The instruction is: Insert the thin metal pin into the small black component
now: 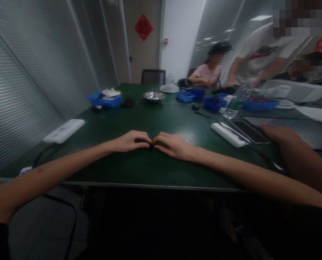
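Both my hands meet over the middle of the green table (117,166), fingertips almost touching. My left hand (131,141) comes in from the left, its thumb and fingers pinched on a small dark object (151,145). From the other side my right hand (173,145) pinches the same dark piece, with fingers curled and wrist resting low near the tabletop. Most of this object is hidden by the fingertips, and it is too small and dark to name.
A white power bank (64,131) lies left, and a white power strip (228,134) and a phone (249,132) lie right. Farther back are a metal bowl (153,96), blue trays (106,99) and a plastic bottle (236,103). Another person's hand (281,135) rests at right; people work behind.
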A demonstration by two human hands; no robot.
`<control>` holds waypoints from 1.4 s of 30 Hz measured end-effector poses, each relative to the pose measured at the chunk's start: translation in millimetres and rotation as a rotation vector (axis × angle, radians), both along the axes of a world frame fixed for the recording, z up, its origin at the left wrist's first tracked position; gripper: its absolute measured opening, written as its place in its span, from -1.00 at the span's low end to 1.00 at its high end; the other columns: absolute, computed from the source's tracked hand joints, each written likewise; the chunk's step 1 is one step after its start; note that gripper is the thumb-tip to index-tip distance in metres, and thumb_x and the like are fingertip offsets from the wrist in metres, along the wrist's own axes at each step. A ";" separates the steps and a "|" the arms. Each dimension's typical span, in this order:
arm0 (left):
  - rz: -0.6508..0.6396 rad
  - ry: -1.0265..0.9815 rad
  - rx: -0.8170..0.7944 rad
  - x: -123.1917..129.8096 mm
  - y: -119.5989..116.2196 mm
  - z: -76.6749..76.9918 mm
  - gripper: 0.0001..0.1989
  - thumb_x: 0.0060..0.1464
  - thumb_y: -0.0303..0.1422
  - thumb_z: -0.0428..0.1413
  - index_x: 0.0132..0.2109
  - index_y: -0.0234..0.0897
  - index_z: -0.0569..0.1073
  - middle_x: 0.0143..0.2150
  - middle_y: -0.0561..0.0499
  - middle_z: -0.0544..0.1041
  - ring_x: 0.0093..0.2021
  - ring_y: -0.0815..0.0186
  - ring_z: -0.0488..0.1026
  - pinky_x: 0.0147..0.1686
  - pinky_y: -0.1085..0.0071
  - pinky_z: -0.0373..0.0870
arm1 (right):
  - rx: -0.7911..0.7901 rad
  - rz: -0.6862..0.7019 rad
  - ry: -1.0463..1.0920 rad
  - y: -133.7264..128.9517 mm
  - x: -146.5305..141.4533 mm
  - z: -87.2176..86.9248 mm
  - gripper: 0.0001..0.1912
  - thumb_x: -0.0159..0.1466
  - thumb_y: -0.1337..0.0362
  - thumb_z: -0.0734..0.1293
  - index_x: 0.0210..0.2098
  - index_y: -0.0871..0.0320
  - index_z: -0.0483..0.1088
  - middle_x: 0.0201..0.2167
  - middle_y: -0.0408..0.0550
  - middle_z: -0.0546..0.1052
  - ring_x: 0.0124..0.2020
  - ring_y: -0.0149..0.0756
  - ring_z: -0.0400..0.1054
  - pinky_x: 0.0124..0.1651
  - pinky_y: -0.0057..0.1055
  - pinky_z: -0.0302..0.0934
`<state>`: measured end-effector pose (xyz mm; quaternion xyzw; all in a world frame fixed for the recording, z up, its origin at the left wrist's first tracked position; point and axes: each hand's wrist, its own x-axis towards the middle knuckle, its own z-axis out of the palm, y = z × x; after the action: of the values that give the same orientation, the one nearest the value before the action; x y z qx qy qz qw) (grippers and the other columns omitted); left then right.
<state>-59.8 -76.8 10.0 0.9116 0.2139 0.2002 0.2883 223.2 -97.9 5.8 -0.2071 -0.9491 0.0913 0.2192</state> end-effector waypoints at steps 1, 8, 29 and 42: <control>0.002 0.001 -0.017 2.3 0.5 0.3 -0.74 0.37 -0.24 0.15 0.06 -0.25 0.60 -0.05 -0.10 0.56 -0.06 0.23 0.51 -0.05 0.35 0.40 | -0.012 -0.001 0.014 0.4 -0.3 -0.3 -0.73 0.52 0.19 0.22 0.13 0.12 0.37 -0.02 0.05 0.49 -0.14 -0.24 0.45 -0.11 -0.32 0.35; 0.051 -0.007 -0.044 19.8 18.5 -4.4 -0.66 0.30 -0.16 0.21 0.07 -0.29 0.57 -0.16 -0.05 0.54 -0.23 0.28 0.47 -0.26 0.39 0.36 | -0.140 -0.103 0.169 3.5 -0.4 6.8 -0.78 0.49 0.20 0.25 0.03 0.12 0.44 -0.07 0.02 0.58 -0.11 -0.22 0.48 -0.04 -0.28 0.34; 0.220 -0.016 0.351 43.1 88.9 -18.3 -0.71 0.34 -0.28 0.15 0.12 -0.24 0.61 0.01 -0.15 0.60 0.00 0.14 0.52 0.03 0.21 0.41 | -0.144 -0.609 0.656 99.2 -15.5 5.0 -0.75 0.39 0.13 0.25 -0.14 0.14 0.49 -0.26 -0.06 0.56 -0.23 -0.23 0.42 -0.12 -0.32 0.28; 0.228 -0.029 0.291 19.0 48.7 -12.7 -0.69 0.38 -0.25 0.10 0.13 -0.20 0.60 0.03 -0.13 0.61 0.00 0.15 0.52 0.00 0.23 0.44 | -0.221 -0.364 0.387 12.7 12.0 9.3 -0.79 0.40 0.19 0.30 -0.07 0.15 0.49 -0.24 -0.05 0.58 -0.25 -0.28 0.44 -0.23 -0.38 0.27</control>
<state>-40.8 -28.2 -2.7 0.9106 0.2804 0.2733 0.1320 235.2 -85.2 15.1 -0.3755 -0.8211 0.1911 0.3850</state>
